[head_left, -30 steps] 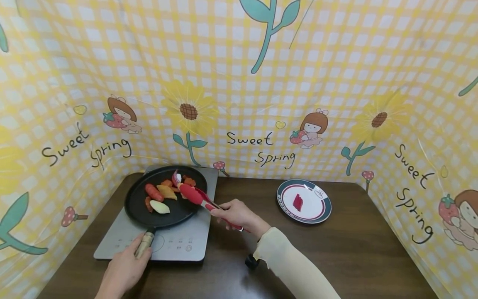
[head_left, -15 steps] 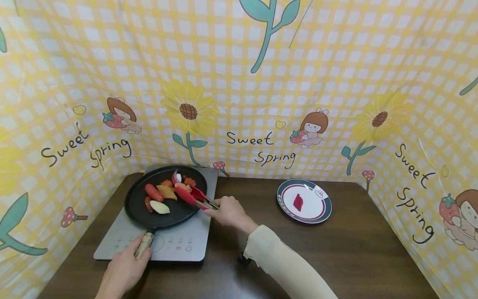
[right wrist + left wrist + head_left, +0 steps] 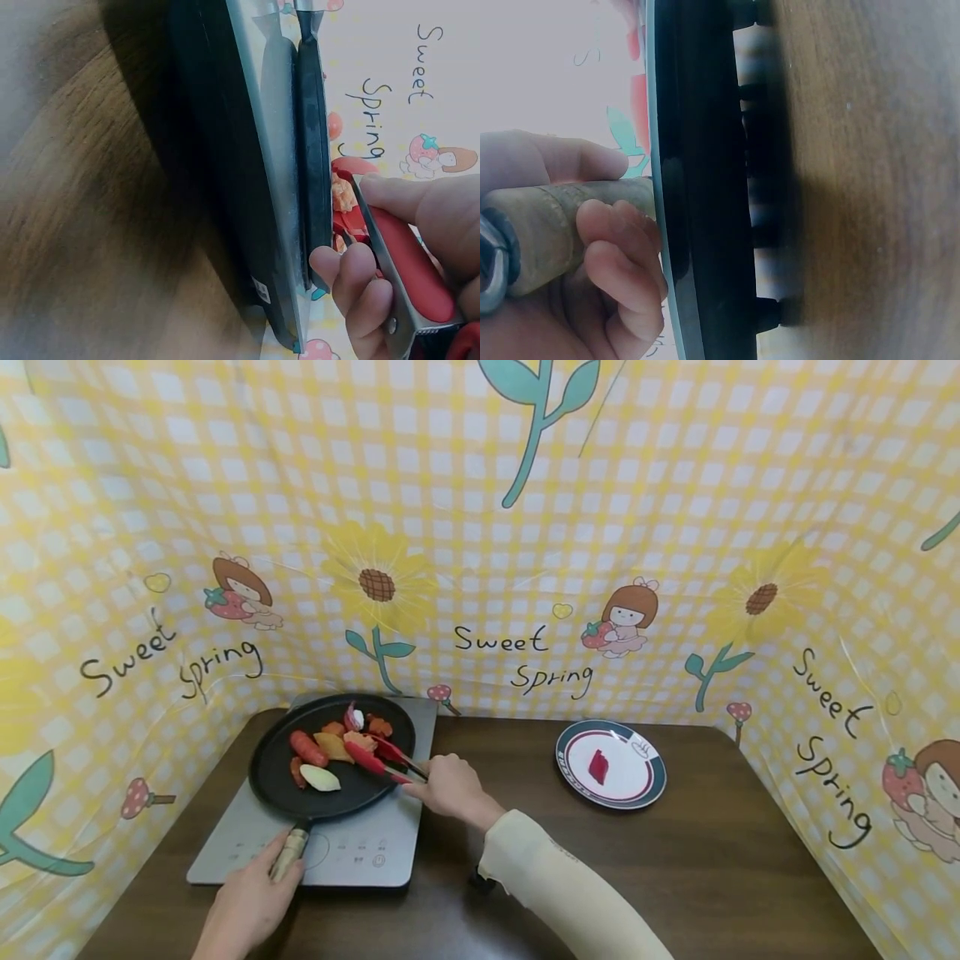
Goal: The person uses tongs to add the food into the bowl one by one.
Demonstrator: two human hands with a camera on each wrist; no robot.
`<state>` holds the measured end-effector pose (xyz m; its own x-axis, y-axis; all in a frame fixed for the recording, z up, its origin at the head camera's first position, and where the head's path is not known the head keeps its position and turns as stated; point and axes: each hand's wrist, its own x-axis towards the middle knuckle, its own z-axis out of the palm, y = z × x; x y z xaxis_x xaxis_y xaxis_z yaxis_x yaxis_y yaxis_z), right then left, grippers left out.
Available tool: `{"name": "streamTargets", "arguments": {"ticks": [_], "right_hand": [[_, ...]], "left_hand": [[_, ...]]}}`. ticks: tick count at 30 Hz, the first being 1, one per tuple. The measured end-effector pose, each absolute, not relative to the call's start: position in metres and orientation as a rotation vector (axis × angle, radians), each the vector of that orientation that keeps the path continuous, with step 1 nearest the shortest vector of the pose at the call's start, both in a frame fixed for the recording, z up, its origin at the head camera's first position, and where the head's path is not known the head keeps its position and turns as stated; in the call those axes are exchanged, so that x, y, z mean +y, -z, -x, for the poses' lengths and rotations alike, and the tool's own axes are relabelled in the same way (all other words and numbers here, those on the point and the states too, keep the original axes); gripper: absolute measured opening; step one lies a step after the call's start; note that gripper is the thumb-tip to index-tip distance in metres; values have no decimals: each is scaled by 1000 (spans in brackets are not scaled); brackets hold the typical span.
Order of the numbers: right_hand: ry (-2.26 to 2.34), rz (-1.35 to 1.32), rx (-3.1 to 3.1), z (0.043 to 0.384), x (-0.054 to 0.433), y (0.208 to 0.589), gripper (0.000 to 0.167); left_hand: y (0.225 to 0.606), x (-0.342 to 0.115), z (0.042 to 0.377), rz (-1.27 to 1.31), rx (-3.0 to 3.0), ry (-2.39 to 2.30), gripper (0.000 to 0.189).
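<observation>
My left hand [image 3: 251, 897] grips the tan handle [image 3: 291, 852] of a round black frying pan [image 3: 341, 800]; its fingers curl round the handle [image 3: 540, 225] in the left wrist view. My right hand [image 3: 450, 789] holds red-tipped metal tongs [image 3: 366, 758] over the pan's right side. In the right wrist view, thumb and fingers clasp the tongs [image 3: 409, 262]. The tong tips stand apart beside a pinkish-orange food piece [image 3: 358, 741]; whether they pinch it is unclear. Around it lie a red sausage [image 3: 309, 748], a pale oval piece [image 3: 320, 777], a yellow piece [image 3: 335, 747] and a purple-white piece [image 3: 353, 718].
The pan sits on a silver induction cooktop [image 3: 375, 868] on a dark wooden table [image 3: 697, 860]. A green-rimmed white plate [image 3: 630, 777] at the right bears a red piece [image 3: 598, 767]. A yellow checked cloth [image 3: 487, 568] walls the back and sides.
My right hand has moved left with the tongs, whose tips have spread apart. The pinkish-orange piece now lies slightly further left and nearer. The left hand has kept its hold on the handle.
</observation>
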<state>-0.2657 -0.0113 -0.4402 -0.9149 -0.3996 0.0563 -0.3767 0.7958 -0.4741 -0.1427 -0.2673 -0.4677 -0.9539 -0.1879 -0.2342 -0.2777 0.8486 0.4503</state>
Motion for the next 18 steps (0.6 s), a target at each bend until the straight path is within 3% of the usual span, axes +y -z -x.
{"name": "streamTargets", "arguments": {"ticks": [9,18], "right_hand": [[700,576,2967,267,-20,437,41],[682,566,2972,270,-29,436,36]], "left_hand": [[468,-268,144,355,2822,-747,76],[469,-270,143,330,2852,-746,75]]}}
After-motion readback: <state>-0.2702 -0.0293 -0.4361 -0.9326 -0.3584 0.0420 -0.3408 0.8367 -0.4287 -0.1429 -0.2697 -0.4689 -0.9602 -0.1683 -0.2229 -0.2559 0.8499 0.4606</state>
